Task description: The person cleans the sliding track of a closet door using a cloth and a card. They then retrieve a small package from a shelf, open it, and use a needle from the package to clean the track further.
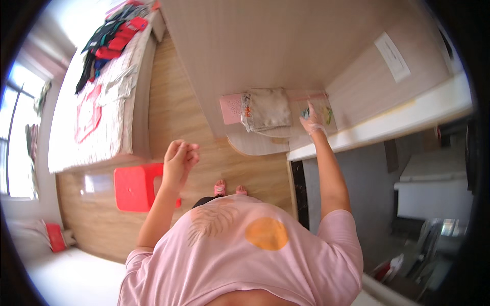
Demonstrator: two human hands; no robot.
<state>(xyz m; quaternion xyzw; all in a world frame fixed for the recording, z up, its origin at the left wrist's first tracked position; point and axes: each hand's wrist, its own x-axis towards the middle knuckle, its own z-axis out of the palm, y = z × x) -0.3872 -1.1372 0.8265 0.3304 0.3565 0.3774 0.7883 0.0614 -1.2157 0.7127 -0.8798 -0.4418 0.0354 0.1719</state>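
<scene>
My right hand (311, 121) reaches over the shelf at the right, its thumb and forefinger apart. A small teal thing (305, 113) shows beside these fingers; its kind is too blurred to tell, and no grip on it shows. A clear band circles the right wrist. Just right of the hand is a small green and yellow patch (328, 115). Left of it, a folded beige cloth (270, 108) lies on the shelf, next to a pink perforated sheet (232, 108). My left hand (182, 159) hangs above the floor with its fingers curled in, and nothing shows in it.
A red plastic stool (133, 187) stands on the wooden floor, below the left forearm. Dark and red clothes (115, 43) are heaped on the striped bed (115, 137). The shelf's rounded end (255, 147) juts out before me. A white ledge (377, 130) runs along the right.
</scene>
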